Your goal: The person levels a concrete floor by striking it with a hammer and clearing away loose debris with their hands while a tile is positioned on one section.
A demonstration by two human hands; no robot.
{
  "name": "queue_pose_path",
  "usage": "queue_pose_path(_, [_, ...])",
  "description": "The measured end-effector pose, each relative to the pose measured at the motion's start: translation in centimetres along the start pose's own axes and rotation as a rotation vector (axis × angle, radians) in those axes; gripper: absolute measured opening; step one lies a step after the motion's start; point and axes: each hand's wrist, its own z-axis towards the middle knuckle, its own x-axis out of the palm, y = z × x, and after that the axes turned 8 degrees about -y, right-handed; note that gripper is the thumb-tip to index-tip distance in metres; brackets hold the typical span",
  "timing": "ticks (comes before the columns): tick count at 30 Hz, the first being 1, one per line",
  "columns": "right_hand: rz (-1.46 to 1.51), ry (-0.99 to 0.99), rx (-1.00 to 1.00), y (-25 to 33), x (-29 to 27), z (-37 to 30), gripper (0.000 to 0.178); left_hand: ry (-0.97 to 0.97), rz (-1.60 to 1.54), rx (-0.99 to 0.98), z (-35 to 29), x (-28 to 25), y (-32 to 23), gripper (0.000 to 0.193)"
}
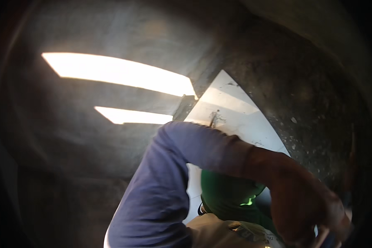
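My left arm, in a blue-violet sleeve (153, 198), rises from the lower left and bends across to the right. At its end my left hand (306, 206) hangs at the lower right, blurred and dark, with its fingers curled downward. Something pale and bluish shows by the fingertips, too smeared to name. Under the forearm is a smooth, rounded green thing (223, 194) with a bright green glint; its kind is unclear. Below that lies beige cloth (219, 229) with printing on it. I cannot make out my right hand.
A white board or slab (231, 101) runs to a point beyond my arm, with dark marks and specks on it. Dark, rough ground (310, 111) with pale crumbs borders it on the right. Bright sunlight patches (120, 72) fall on the grey surface at left.
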Motion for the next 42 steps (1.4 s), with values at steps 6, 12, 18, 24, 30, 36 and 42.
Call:
queue_pose_path(6, [-0.028, 0.088, -0.061, 1.2, 2.9, -1.1, 0.059, 0.049, -0.046, 0.215, 1.4, 3.3, 1.5, 0.049])
queue_pose_path(12, [-0.062, 0.047, -0.002, -2.5, 1.0, -2.7, 0.058, 0.24, 0.119, 0.06, 1.2, 1.7, 2.1, 0.032])
queue_pose_path(18, [0.217, -0.116, -0.255, 9.2, -5.0, -2.6, 0.058, 0.692, 0.835, -0.526, -0.6, -2.7, 2.5, 0.052])
queue_pose_path(24, [-0.009, 0.139, -0.811, 16.5, -15.7, -4.0, 0.06, 0.659, 0.522, -0.511, 2.1, -0.7, 2.6, 0.043])
queue_pose_path(30, [0.017, -0.079, -0.37, 5.5, -15.0, 2.3, 0.057, 0.664, 0.749, -0.7, 0.5, -1.3, 0.9, 0.04])
queue_pose_path(36, [0.129, 0.286, -0.386, 16.6, -14.7, -2.5, 0.059, 0.645, 0.597, -0.73, 0.9, -1.8, 1.5, 0.036])
queue_pose_path(42, [0.004, -0.046, -0.543, 4.8, -14.7, 3.1, 0.055, 0.604, 0.721, -0.644, -0.3, -2.1, 0.8, 0.035])
